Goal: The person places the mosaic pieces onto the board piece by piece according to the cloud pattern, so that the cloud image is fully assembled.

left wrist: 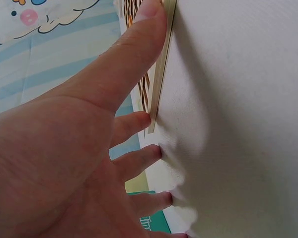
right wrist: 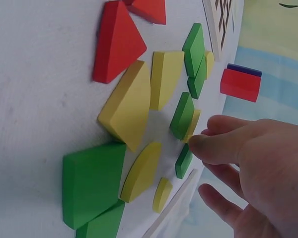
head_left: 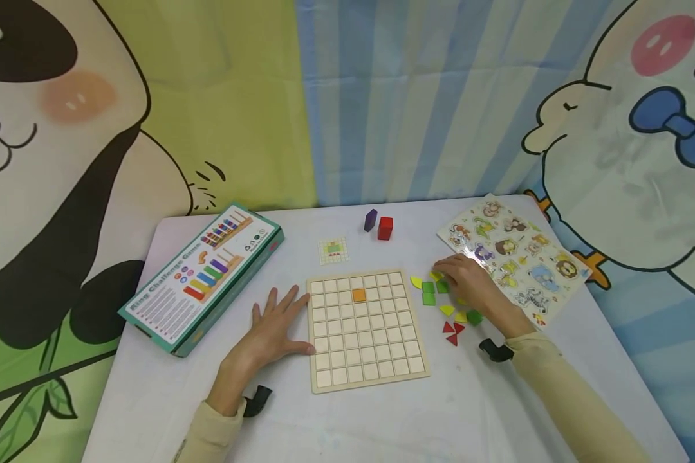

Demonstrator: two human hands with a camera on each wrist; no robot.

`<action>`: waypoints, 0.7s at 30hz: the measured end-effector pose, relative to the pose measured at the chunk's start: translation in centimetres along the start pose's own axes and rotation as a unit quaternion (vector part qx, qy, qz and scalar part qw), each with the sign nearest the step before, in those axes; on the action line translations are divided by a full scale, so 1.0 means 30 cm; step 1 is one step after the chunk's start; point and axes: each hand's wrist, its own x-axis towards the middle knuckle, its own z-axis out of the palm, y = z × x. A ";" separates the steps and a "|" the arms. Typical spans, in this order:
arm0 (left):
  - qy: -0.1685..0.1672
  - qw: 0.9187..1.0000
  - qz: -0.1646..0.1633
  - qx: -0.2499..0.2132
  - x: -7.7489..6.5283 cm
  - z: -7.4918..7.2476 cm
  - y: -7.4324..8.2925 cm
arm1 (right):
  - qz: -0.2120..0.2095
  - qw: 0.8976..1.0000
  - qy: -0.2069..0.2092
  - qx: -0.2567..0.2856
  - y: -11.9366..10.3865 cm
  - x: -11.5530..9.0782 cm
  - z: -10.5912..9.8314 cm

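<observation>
The left hand (head_left: pixel 268 335), fingers spread, is likely steadying the board (head_left: pixel 365 342) at nine o'clock. The right hand (head_left: pixel 466 278) is hovering by shapes (head_left: pixel 428 298) at two; whether pinching, I cannot tell.

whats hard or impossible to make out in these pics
- Head view: the small white square card has a printed pattern too small to read cell by cell.
- Left wrist view: the teal cardboard box is partly covered by the left hand and cut by the lower edge.
- Right wrist view: the right hand's thumb hides whether its fingertips pinch anything.
</observation>
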 end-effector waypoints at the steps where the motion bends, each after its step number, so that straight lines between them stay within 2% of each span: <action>1: 0.001 1.000 0.001 0.000 0.000 0.000 -0.001 | -0.003 1.000 -0.009 0.001 -0.001 0.003 0.003; 7: 0.009 1.000 0.005 -0.004 -0.004 0.001 -0.002 | 0.002 0.999 -0.035 -0.004 -0.009 0.011 0.008; 15: 0.012 1.000 0.006 -0.004 -0.005 0.002 -0.003 | 0.000 0.999 -0.021 -0.028 -0.007 0.011 0.019; 21: 0.008 1.000 0.002 -0.006 -0.003 0.001 -0.003 | 0.014 0.999 -0.019 -0.022 0.001 0.008 0.029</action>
